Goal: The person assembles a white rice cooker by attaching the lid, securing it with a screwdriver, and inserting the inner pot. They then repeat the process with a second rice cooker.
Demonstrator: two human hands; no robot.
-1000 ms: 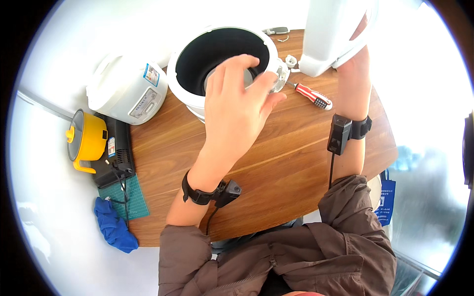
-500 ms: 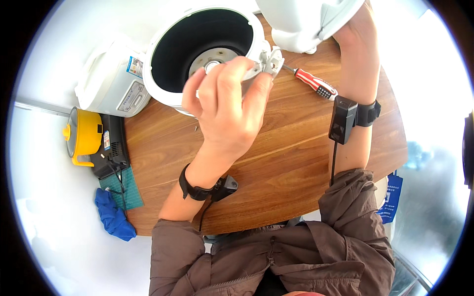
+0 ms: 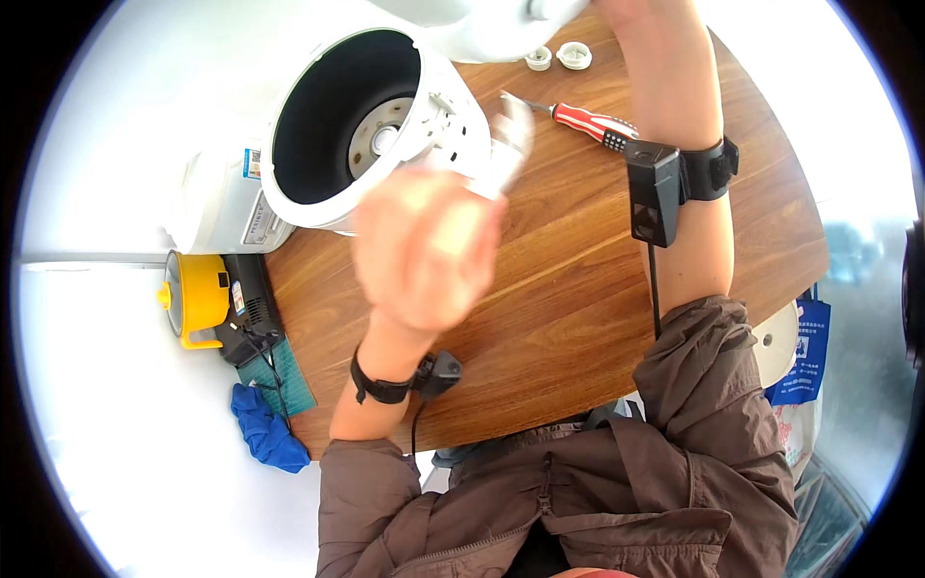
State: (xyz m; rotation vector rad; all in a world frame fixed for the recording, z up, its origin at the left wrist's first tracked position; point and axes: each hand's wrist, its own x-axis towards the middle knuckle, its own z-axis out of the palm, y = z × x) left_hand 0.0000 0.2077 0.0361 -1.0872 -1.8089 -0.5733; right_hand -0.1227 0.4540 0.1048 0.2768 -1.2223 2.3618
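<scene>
While its blurred fingers (image 3: 506, 135) pinch a small white part, the left hand (image 3: 424, 250) hovers beside the open white round rice cooker (image 3: 356, 125) on the wooden tabletop (image 3: 568, 318); the right hand's grip cannot be told.

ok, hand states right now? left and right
Left hand: motion-blurred beside the open rice cooker, seems to pinch a small white part; grip cannot be told.
Right hand: top edge of the frame, at the cooker's white lid; barely visible.
</scene>
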